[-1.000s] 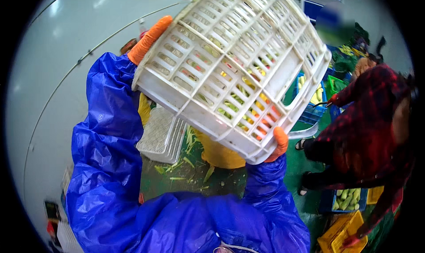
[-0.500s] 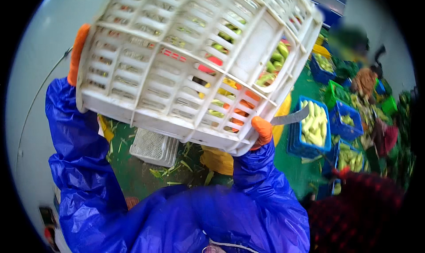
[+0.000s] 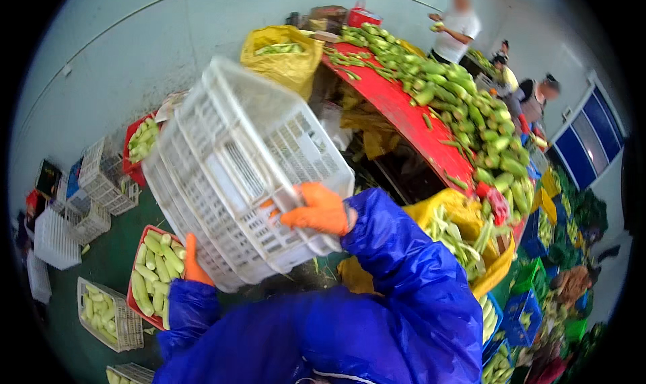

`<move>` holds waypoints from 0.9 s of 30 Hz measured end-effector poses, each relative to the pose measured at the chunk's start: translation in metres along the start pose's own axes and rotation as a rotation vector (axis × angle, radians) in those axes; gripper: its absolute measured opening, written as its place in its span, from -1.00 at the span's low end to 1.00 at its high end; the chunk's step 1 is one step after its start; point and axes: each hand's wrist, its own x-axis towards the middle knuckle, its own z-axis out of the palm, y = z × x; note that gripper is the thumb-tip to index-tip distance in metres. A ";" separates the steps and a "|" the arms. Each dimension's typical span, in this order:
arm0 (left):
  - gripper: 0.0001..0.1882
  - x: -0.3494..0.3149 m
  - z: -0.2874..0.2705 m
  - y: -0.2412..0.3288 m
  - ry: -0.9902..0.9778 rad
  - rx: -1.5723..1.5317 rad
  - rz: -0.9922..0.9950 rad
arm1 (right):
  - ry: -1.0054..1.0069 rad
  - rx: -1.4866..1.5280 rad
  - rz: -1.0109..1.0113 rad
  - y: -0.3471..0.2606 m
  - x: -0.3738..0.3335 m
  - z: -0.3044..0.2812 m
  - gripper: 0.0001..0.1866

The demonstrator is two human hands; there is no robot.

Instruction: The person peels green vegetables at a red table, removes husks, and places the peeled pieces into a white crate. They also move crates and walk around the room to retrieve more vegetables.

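Between my two orange-gloved hands is a tilted white plastic crate (image 3: 219, 196) with slatted sides. My right hand (image 3: 316, 210) grips its near right edge, thumb and fingers wrapped round the rim. My left hand (image 3: 195, 263) is against the lower left side, its fingers partly hidden behind the crate. Inside the crate I see only slatted walls; its bottom is hidden. Just left of my left hand stands a red crate (image 3: 132, 293) of peeled, pale green zucchini-like vegetables (image 3: 158, 266).
A red table (image 3: 377, 108) heaped with green zucchini-like vegetables (image 3: 471, 115) runs ahead to the right. Yellow sacks (image 3: 282, 64) stand by it. White crates (image 3: 101, 175) are stacked at left, blue crates (image 3: 521, 320) at right. Co-workers (image 3: 457, 31) stand beyond the table.
The view has swung left. The crate has come lower and tipped, so its open side now shows. The curved blade seen near my right hand is out of sight.
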 end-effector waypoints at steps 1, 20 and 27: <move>-0.26 0.005 -0.006 -0.015 0.020 0.038 0.019 | -0.026 -0.082 0.008 0.028 0.021 0.001 -0.62; -0.19 0.210 -0.184 0.021 -0.048 1.228 -0.454 | -0.319 -1.128 0.380 0.422 0.129 -0.050 -0.57; -0.32 0.121 -0.314 0.067 0.548 1.274 -0.697 | -0.749 -0.805 0.822 0.628 0.132 -0.026 -0.62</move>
